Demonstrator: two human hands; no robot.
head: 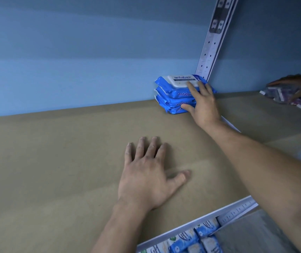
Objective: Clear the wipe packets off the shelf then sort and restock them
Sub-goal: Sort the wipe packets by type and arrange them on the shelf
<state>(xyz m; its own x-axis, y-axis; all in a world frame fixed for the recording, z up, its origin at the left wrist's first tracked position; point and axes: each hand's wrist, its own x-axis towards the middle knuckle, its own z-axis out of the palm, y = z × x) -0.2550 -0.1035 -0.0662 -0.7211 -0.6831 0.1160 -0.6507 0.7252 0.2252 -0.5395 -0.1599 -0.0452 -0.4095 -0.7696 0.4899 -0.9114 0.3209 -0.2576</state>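
Your right hand (203, 105) clamps the stack (173, 94) whole, fingers atop, thumb low. Your left hand (146, 172) lies flat, likely bracing.

The wipe packets (175, 94) are bright blue, the top lid white. Beneath them the shelf (55, 161) is tan.

Blue back wall (73, 52), perforated white upright (210, 52), small purple-and-white packs (284, 95) far right

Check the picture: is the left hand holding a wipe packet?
No, the left hand lies flat on the shelf, away from the blue packets.
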